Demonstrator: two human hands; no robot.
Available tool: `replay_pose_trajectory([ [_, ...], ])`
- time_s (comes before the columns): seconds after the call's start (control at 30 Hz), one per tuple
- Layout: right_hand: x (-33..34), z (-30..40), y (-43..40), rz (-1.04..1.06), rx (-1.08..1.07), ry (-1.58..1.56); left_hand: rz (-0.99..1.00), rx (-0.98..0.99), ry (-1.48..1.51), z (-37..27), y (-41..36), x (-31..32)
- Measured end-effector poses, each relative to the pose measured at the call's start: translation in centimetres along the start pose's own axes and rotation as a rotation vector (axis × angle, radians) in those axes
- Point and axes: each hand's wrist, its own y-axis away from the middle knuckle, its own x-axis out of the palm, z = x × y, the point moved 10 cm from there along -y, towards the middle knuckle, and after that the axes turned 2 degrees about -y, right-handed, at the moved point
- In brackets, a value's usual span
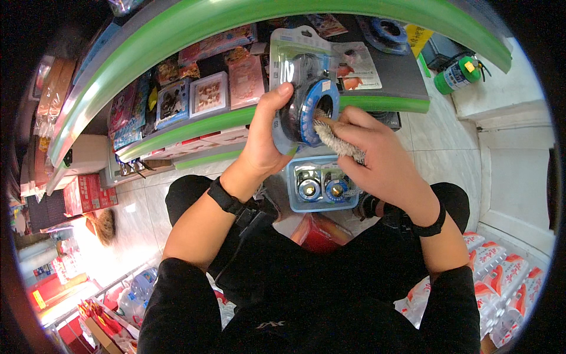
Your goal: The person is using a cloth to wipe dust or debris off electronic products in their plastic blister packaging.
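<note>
My left hand (pixel 261 141) grips a clear plastic blister pack (pixel 295 66) by its left side, thumb on the front. A round dark item with a blue ring (pixel 307 115) bulges from the pack, which is held up before the shelf. A grey, fuzzy cloth (pixel 338 140) is pinched in my right hand (pixel 380 148) and appears pressed against the ring's centre. Below both hands, a light blue plastic basket (pixel 292 201) stands on the floor. It contains two round items in similar packs (pixel 309 189), one partly covered by my right hand.
A green-edged shelf (pixel 380 103) holds flat packages, a white-framed box (pixel 208 94) and another blue-ringed pack (pixel 389 31). Another green shelf edge (pixel 247 11) arches overhead. A green fire extinguisher (pixel 457 76) stands at right; wrapped bottle packs (pixel 504 274) lie lower right, red cartons (pixel 90 194) left.
</note>
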Motion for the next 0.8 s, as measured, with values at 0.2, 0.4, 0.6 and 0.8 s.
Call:
replay_pose_trajectory([
  [0.2, -0.9, 0.3, -0.1, -0.076, -0.034, 0.178, 0.03, -0.033, 0.086, 0.2, -0.2, 0.4],
  [0.4, -1.5, 0.1, 0.1, -0.062, -0.005, 0.163, 0.061, -0.055, 0.124, 0.3, 0.2, 1.0],
  [0.6, -1.3, 0.5, -0.1, -0.078, -0.049, 0.098, 0.025, -0.087, 0.141, 0.8, 0.0, 0.6],
  [0.8, -1.4, -0.2, 0.0, -0.054, 0.028, 0.117, 0.049, -0.106, 0.116, 1.0, 0.1, 0.3],
])
